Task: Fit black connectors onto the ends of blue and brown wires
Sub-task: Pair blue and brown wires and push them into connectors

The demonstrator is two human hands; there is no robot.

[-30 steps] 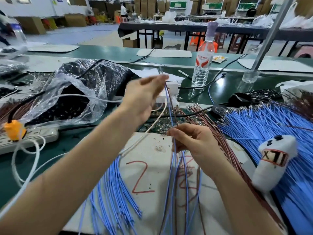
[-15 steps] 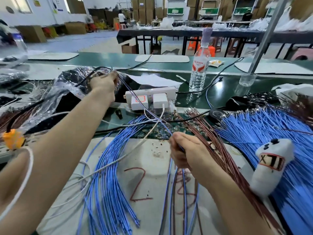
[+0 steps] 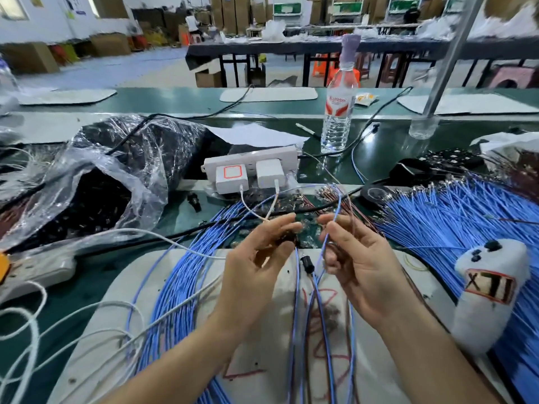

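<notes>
Wire tip and connector not yet mated: a crooked push could bend the terminal.
The left hand [image 3: 259, 258] curls round what looks like a black connector [image 3: 287, 239], though blur leaves that unsure. Just beside it, the right hand [image 3: 360, 258] pinches a blue wire [image 3: 335, 217], free end standing up. The hands are near but apart. A loose pinch could let the wire slip or snag the dangling wires [image 3: 294, 301] below.

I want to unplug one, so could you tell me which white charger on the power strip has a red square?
The left charger: its face bears a red outline; the right charger is plain white.
</notes>
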